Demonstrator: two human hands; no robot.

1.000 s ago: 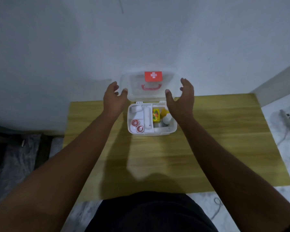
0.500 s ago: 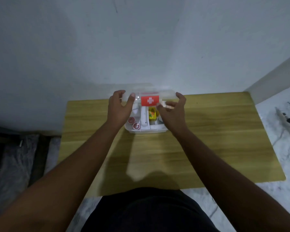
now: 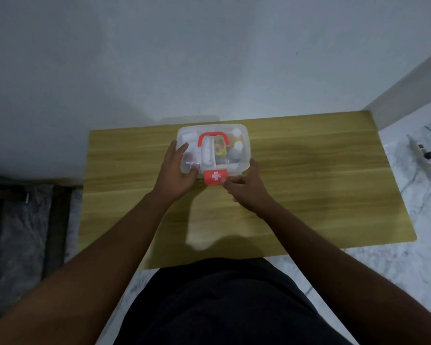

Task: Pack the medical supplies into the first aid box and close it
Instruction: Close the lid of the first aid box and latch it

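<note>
The clear plastic first aid box point(image 3: 244, 143) stands at the far middle of the wooden table point(image 3: 309, 185), its lid lying flat on top. A red carry handle point(image 3: 213, 134) lies on the lid. Through the plastic I see a yellow packet point(image 3: 220, 148), white bottles point(image 3: 237, 148) and small round containers under my thumb. My left hand point(image 3: 176, 176) grips the box's near left corner, thumb on the lid. My right hand point(image 3: 246, 192) has its fingertips pinched at the right edge of the red latch point(image 3: 213, 176) with the white cross, at the box's front.
A white wall rises directly behind the table's far edge. On the marble floor to the right lies a power strip with cables point(image 3: 424, 153). Dark objects point(image 3: 23, 220) sit on the floor to the left. My dark-clothed body is against the table's near edge.
The lid swung down from upright to flat on the box. My left hand shifted to the box's near left corner, and my right hand dropped to the latch at the front.
</note>
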